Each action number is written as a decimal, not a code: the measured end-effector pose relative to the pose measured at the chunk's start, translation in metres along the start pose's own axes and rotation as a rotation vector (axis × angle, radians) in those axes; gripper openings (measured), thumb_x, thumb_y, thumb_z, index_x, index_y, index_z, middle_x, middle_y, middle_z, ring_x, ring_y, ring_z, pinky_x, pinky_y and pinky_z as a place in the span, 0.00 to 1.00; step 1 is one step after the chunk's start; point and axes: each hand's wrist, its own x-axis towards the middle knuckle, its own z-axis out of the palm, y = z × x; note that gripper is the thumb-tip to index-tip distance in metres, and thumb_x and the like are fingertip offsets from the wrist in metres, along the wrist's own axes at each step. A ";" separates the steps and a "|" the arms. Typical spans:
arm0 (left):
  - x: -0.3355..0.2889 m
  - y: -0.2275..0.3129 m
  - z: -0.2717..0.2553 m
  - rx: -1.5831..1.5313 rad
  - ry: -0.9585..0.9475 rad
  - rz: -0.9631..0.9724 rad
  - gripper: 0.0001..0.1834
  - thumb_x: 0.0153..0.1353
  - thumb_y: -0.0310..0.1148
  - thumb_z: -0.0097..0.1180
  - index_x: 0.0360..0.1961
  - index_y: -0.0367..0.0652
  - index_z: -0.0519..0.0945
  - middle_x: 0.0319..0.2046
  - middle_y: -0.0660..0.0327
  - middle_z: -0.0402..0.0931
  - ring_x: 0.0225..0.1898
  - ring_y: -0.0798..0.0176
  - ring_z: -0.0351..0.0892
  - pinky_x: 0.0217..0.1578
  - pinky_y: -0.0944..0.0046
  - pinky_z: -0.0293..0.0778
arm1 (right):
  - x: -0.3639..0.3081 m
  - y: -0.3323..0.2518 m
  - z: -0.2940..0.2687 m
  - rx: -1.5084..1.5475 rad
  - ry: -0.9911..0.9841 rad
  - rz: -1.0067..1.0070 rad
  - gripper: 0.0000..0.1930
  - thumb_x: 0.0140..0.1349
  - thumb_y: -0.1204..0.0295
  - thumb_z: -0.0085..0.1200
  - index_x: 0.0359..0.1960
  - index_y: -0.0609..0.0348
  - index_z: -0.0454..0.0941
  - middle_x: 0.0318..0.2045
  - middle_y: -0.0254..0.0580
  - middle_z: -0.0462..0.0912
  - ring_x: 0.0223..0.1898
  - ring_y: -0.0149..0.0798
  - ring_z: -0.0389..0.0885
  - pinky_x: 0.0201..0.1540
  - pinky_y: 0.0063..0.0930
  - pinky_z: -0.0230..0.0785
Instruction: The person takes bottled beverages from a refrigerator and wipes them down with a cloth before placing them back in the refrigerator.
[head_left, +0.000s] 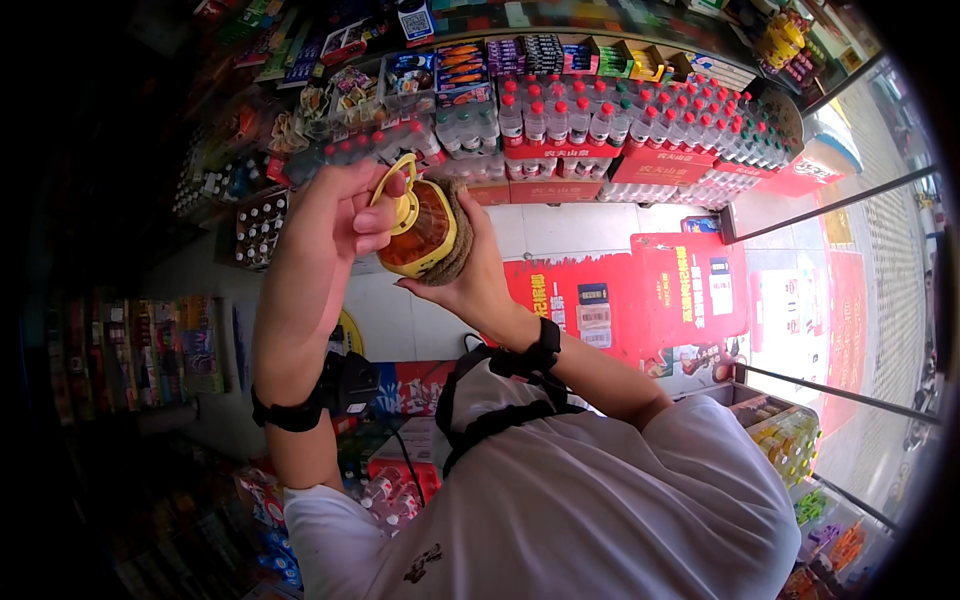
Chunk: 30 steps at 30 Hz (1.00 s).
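White shirt [610,490] sits closest, six o'clock. Amber bottle [425,225] held toward eleven o'clock: left grip [345,210] hooked through its yellow handle [405,213], right grip [485,285] clasping brown cloth [462,245] against its side. Work looks midway: cloth on bottle, release not yet done, rest unclear.

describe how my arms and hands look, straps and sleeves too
The left hand and right hand are bare. The left arm wears a black strap with a boxy black device, a thin dark cable nearby. A black band circles the right arm. Short sleeves are white.
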 end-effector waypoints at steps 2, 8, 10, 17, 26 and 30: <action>-0.003 0.011 0.010 -0.042 -0.122 0.038 0.23 0.63 0.40 0.40 0.42 0.25 0.71 0.26 0.65 0.65 0.27 0.76 0.58 0.29 0.74 0.56 | -0.004 0.002 0.008 0.177 0.119 0.064 0.56 0.31 0.67 0.76 0.63 0.63 0.50 0.55 0.55 0.64 0.57 0.55 0.65 0.58 0.42 0.62; -0.023 0.030 0.030 -0.043 -0.080 0.150 0.27 0.58 0.41 0.37 0.46 0.22 0.68 0.30 0.59 0.67 0.33 0.64 0.64 0.42 0.66 0.60 | 0.014 -0.035 0.020 0.038 0.181 0.188 0.60 0.35 0.69 0.75 0.65 0.63 0.39 0.54 0.54 0.66 0.56 0.49 0.69 0.59 0.38 0.62; -0.030 0.035 0.034 -0.045 -0.003 0.215 0.31 0.56 0.42 0.38 0.50 0.20 0.65 0.35 0.54 0.71 0.39 0.59 0.69 0.48 0.63 0.61 | 0.024 -0.049 0.023 -0.039 0.271 0.115 0.61 0.35 0.68 0.75 0.66 0.62 0.38 0.53 0.53 0.67 0.55 0.49 0.69 0.58 0.39 0.62; -0.022 0.045 0.031 0.156 -0.250 0.329 0.39 0.52 0.44 0.46 0.58 0.22 0.60 0.49 0.46 0.70 0.51 0.53 0.70 0.56 0.60 0.58 | 0.060 -0.025 -0.006 0.364 0.114 0.074 0.43 0.34 0.75 0.71 0.55 0.64 0.59 0.46 0.43 0.75 0.50 0.36 0.74 0.54 0.30 0.67; 0.025 0.054 -0.006 -0.099 -0.569 0.126 0.34 0.58 0.40 0.43 0.60 0.23 0.59 0.61 0.42 0.61 0.63 0.49 0.62 0.60 0.58 0.60 | 0.054 -0.037 -0.019 0.537 -0.084 0.225 0.40 0.38 0.70 0.71 0.55 0.66 0.64 0.48 0.44 0.76 0.47 0.33 0.76 0.52 0.30 0.69; 0.023 0.037 -0.016 -0.006 -0.361 0.213 0.32 0.60 0.36 0.43 0.61 0.23 0.58 0.60 0.40 0.62 0.63 0.49 0.62 0.61 0.55 0.59 | 0.054 -0.040 -0.013 0.661 -0.204 0.322 0.35 0.40 0.69 0.70 0.52 0.66 0.68 0.44 0.44 0.79 0.45 0.34 0.78 0.51 0.30 0.70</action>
